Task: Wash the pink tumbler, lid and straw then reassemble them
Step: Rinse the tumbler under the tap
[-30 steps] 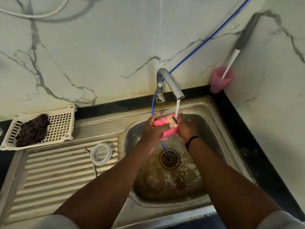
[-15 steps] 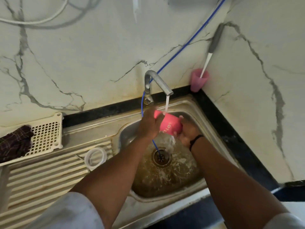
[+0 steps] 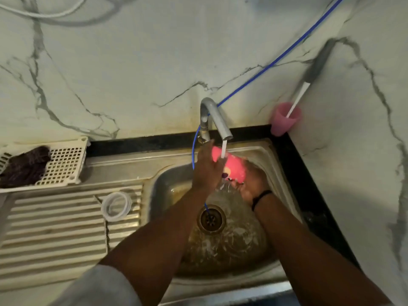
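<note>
The pink tumbler (image 3: pixel 233 166) lies on its side under the running tap (image 3: pixel 217 120), over the steel sink (image 3: pixel 167 180). My left hand (image 3: pixel 206 167) wraps its left end. My right hand (image 3: pixel 251 184) cups it from below on the right, a black band at the wrist. Water streams over the tumbler and splashes down toward the drain (image 3: pixel 210 219). The clear lid (image 3: pixel 116 206) lies on the ribbed drainboard (image 3: pixel 55 228) left of the basin. A thin straw (image 3: pixel 107 230) lies beside the lid on the drainboard.
A white plastic basket (image 3: pixel 64 164) with a dark cloth (image 3: pixel 24 166) sits at the back left. A pink cup (image 3: pixel 284 119) holding a grey-handled brush stands in the back right corner. A blue tube (image 3: pixel 265 67) runs from the wall into the drain.
The tumbler has been turned in my hands under the stream, now lying more sideways. Both hands stay on it over the sink. The camera view shifted slightly.
</note>
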